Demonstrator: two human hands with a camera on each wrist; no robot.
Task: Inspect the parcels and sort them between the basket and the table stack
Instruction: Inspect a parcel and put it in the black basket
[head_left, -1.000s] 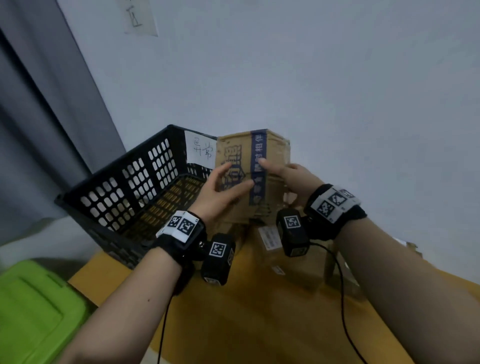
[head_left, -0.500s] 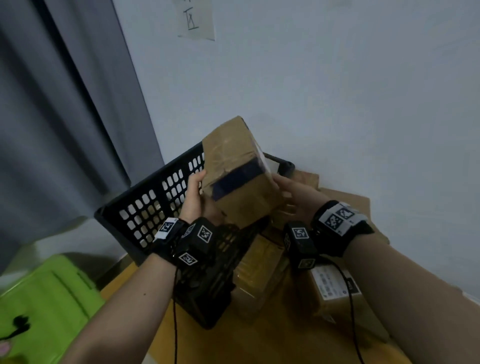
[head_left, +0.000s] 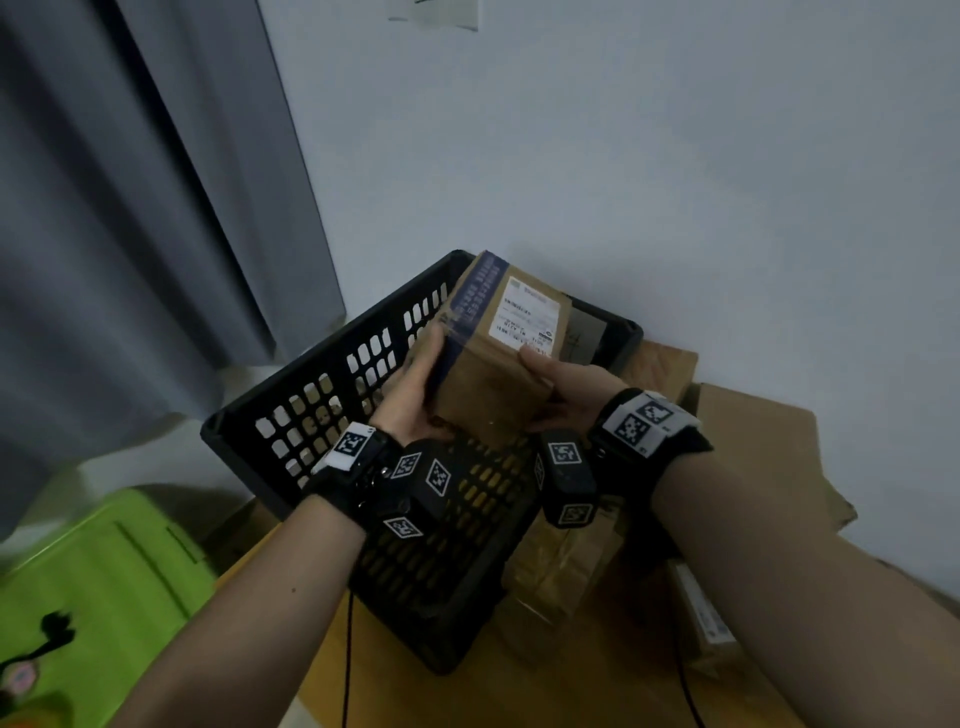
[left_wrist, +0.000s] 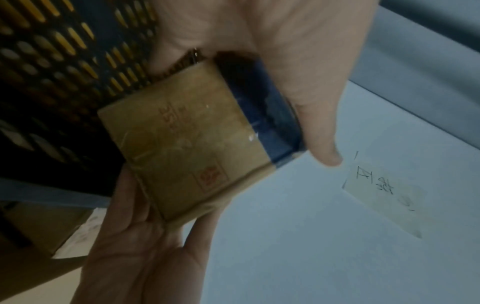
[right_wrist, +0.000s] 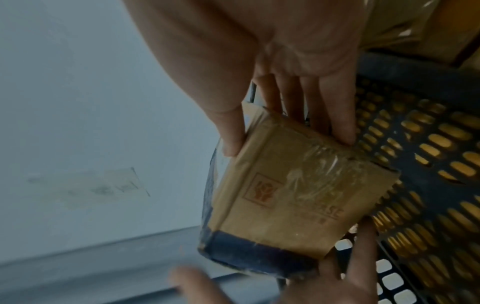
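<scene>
A brown cardboard parcel (head_left: 498, 364) with blue tape and a white shipping label (head_left: 527, 317) hangs tilted above the black perforated basket (head_left: 322, 384). My left hand (head_left: 415, 389) grips its left side, thumb along the blue tape. My right hand (head_left: 561, 384) grips its right side, thumb at the label's edge. In the left wrist view the parcel (left_wrist: 187, 139) shows a red printed mark, with my left hand (left_wrist: 285, 61) on one side. The right wrist view shows my right hand (right_wrist: 285, 61) holding the parcel (right_wrist: 293, 197) over the basket floor (right_wrist: 428, 164).
More cardboard parcels (head_left: 753, 441) lie stacked on the table right of the basket, and a taped one (head_left: 561, 566) leans against its near wall. The wooden table (head_left: 519, 691) runs below. A green bin (head_left: 93, 587) stands lower left, with a grey curtain (head_left: 130, 208) behind it.
Both hands have turned the parcel so its white label faces up, and it now hangs lower over the basket. My view has shifted left.
</scene>
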